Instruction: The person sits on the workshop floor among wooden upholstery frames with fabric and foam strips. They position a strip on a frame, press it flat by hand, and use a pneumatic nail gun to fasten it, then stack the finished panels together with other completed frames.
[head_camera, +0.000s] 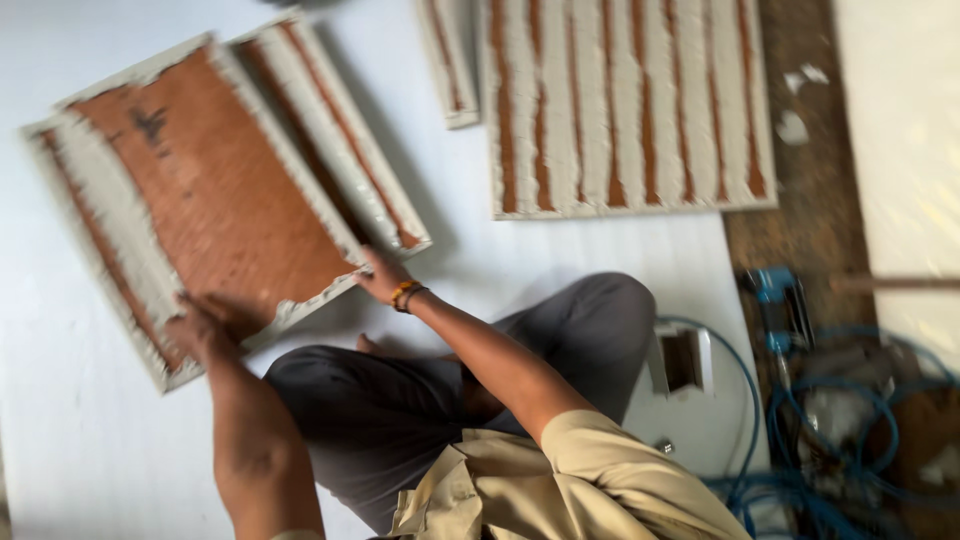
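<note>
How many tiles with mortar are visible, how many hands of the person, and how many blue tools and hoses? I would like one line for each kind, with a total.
Tiles with grey mortar on the brown back: 4 (held tile, tile beneath it, large ridged tile, cut-off tile)
Hands: 2 (left hand, right hand)
Blue tool: 1
Blue hose bundle: 1
Total: 8

open white floor (60, 420) left, hose coil (850, 420) apparently crowding right

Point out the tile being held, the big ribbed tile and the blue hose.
held tile (215, 195), head view, bare brown middle.
big ribbed tile (625, 105), head view, centre of its striped face.
blue hose (850, 400), head view, upper coil loop.
</note>
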